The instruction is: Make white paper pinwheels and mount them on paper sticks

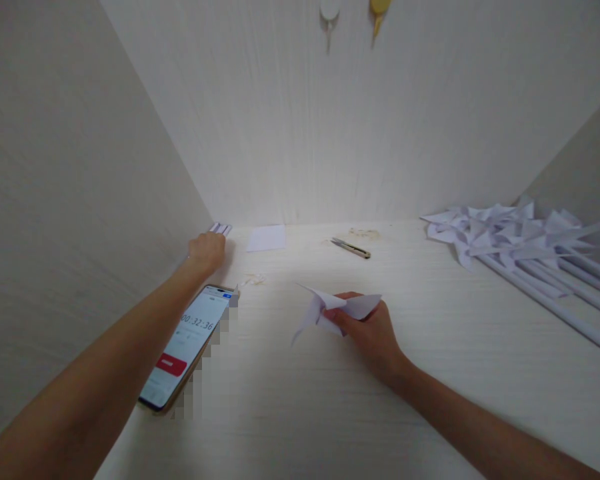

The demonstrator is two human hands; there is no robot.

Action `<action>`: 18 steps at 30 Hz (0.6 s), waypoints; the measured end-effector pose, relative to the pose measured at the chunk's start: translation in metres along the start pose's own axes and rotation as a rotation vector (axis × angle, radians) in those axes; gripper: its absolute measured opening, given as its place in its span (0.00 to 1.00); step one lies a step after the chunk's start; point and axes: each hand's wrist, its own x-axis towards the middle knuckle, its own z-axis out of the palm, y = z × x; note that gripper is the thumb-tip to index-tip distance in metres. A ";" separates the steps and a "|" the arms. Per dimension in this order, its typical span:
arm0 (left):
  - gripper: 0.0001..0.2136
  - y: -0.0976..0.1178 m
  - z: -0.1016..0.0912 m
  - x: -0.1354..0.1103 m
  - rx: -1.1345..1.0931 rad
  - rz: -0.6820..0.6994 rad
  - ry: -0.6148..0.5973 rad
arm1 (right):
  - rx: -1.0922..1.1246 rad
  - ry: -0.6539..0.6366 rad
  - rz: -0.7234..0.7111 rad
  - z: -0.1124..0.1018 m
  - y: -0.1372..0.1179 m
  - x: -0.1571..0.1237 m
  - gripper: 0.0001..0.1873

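Observation:
A folded white paper pinwheel (325,305) is pinched in my right hand (375,333), its pointed blades spreading to both sides of the fingers. My left hand (207,252) reaches to the back left corner with its fingers curled down. Right beyond the knuckles show the ends of white rolled paper sticks (221,229). The left fingertips are hidden, so I cannot tell what they grip. Under the left forearm lies a phone (193,340) with a timer on its screen, partly covered by the arm.
A white paper square (267,238) lies by the back wall. To its right are small thread snips (351,248) and pale scraps (364,233). More scraps (254,279) lie near the phone. Several finished paper pinwheels on sticks (510,233) are piled at right. Side walls enclose the surface.

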 end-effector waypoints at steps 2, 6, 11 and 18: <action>0.18 -0.002 0.002 0.006 -0.038 -0.006 -0.033 | 0.002 -0.011 -0.004 0.000 0.001 0.001 0.09; 0.18 -0.005 0.006 0.013 -0.099 -0.028 -0.058 | 0.000 -0.043 -0.026 0.000 0.003 0.002 0.08; 0.16 -0.004 0.008 0.012 -0.279 -0.070 0.003 | 0.006 -0.065 -0.030 0.000 0.003 0.002 0.08; 0.11 -0.008 0.018 0.018 -0.362 -0.043 -0.015 | 0.074 -0.119 -0.008 0.000 0.003 0.003 0.07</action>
